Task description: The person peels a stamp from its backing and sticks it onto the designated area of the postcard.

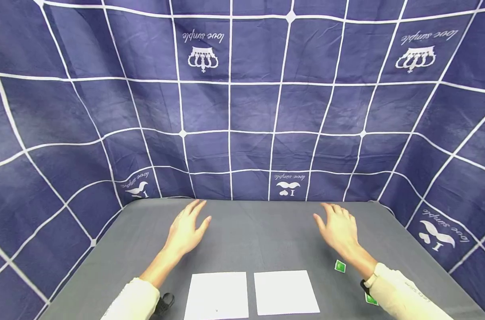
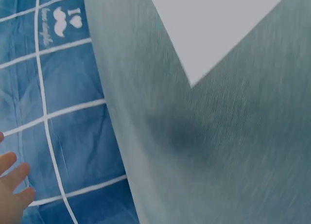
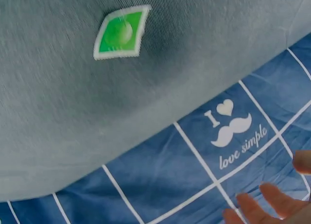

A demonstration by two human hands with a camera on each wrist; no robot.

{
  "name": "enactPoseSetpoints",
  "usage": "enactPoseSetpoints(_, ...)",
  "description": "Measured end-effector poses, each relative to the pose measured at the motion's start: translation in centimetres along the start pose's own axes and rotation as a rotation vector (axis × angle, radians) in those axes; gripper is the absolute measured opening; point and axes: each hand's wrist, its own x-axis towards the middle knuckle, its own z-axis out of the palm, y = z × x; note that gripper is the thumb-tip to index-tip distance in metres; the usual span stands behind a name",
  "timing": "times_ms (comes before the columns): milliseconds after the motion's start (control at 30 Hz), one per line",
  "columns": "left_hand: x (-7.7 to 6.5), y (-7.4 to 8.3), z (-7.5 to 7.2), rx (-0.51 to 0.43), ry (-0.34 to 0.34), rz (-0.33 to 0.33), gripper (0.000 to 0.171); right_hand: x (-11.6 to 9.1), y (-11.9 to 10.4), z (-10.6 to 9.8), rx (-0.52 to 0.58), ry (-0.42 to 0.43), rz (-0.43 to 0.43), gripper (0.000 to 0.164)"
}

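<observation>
My left hand (image 1: 186,231) is raised over the left part of the grey table with fingers spread, holding nothing. My right hand (image 1: 339,227) is held likewise over the right part, also without anything in it. Between my forearms two white sheets of paper (image 1: 217,295) (image 1: 286,292) lie side by side with a narrow gap. A small green stamp-like square (image 1: 340,266) with a white, finely notched edge lies near my right forearm; the right wrist view shows this kind of square (image 3: 120,32) closely. Another green square (image 1: 371,298) is partly covered by my right sleeve.
The grey table cover (image 1: 258,240) ends at a dark blue curtain (image 1: 250,106) with white grid lines, which surrounds the back and both sides. A black strap (image 1: 166,302) shows at my left wrist.
</observation>
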Motion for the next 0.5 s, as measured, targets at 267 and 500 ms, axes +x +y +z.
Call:
enactPoseSetpoints(267,-2.1,2.8,1.3,-0.107,0.063,0.042,0.037,-1.5,1.1,-0.5,-0.053,-0.152,0.067,0.016)
enactPoseSetpoints(500,-2.6,5.0,2.3,-0.231,0.083,0.048,0.035,-2.6,2.6,-0.3,-0.077,-0.42,0.192,0.023)
